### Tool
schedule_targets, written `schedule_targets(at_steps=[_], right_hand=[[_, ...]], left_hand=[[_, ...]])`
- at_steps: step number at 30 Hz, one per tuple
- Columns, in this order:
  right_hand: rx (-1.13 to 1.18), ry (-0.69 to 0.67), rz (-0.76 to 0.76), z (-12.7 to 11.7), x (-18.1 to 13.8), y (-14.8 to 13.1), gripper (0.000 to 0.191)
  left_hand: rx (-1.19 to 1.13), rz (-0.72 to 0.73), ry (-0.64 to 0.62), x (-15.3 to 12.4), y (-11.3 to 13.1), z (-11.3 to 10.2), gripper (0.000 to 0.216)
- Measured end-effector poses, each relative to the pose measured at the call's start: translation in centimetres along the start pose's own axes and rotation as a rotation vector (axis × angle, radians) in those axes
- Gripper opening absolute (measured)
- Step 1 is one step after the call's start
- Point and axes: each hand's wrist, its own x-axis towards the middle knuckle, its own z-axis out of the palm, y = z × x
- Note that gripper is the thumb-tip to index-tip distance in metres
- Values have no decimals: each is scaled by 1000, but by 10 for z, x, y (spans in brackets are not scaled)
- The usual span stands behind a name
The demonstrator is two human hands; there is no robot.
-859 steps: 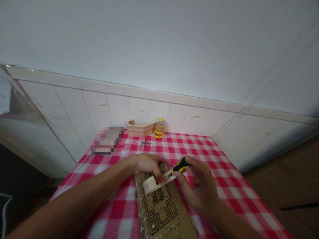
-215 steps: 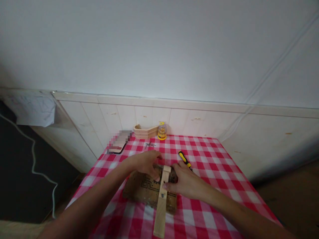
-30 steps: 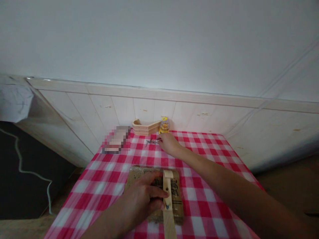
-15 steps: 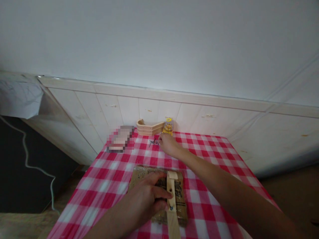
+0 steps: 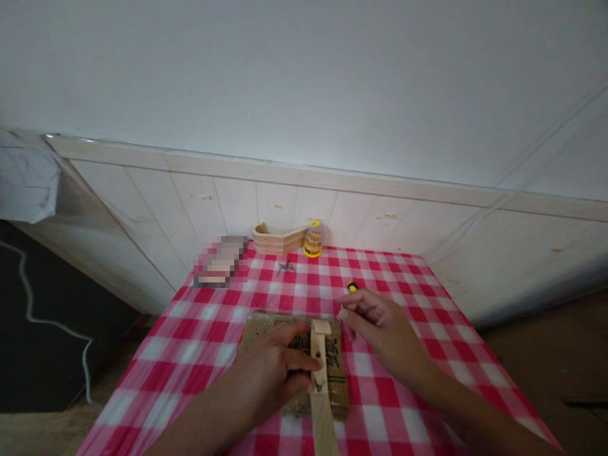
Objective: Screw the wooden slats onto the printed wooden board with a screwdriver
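Note:
My left hand [image 5: 278, 361] is closed on a narrow wooden strip [image 5: 323, 421] with a hooked far end and holes along it. Beneath the strip lies a brown, plastic-wrapped block [image 5: 297, 405] printed with dark characters. At the block's right edge, my right hand [image 5: 375, 320] pinches a small thin piece [image 5: 341, 311] that looks like a screw. Just behind those fingers shows the yellow and black handle [image 5: 352, 287] of what seems a screwdriver; I cannot tell whether the hand touches it. Farther back lies a small pile of screws [image 5: 286, 267].
Against the panelled wall stand a stack of curved wooden pieces [image 5: 280, 242] and a clear and yellow bit case [image 5: 313, 239]. A blurred-out flat object [image 5: 221, 263] lies at the back left. A red-and-white checked cloth [image 5: 394, 405] covers the table.
My right hand has come back from the screw pile toward the block, bringing the small piece. The yellow and black handle now shows. My left hand keeps its hold on the wooden strip.

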Motion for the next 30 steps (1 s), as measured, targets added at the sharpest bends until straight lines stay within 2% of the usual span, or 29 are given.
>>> schedule_targets(at_steps=[3, 7, 12, 18, 30], right_hand=[[-3, 65, -3, 8, -26, 8, 8], [-87, 80, -142, 22, -41, 19, 9], [-185, 57, -297, 28, -41, 26, 15], [-185, 85, -301, 28, -43, 30, 13], [-137, 33, -455, 33, -39, 42, 18]], left_hand=[[-19, -7, -4, 0, -1, 0, 28], [-30, -22, -9, -1, -1, 0, 28], [-2, -62, -8, -2, -1, 3, 28], [9, -70, 9, -4, -2, 4, 25], [35, -16, 32, -5, -5, 6, 25]])
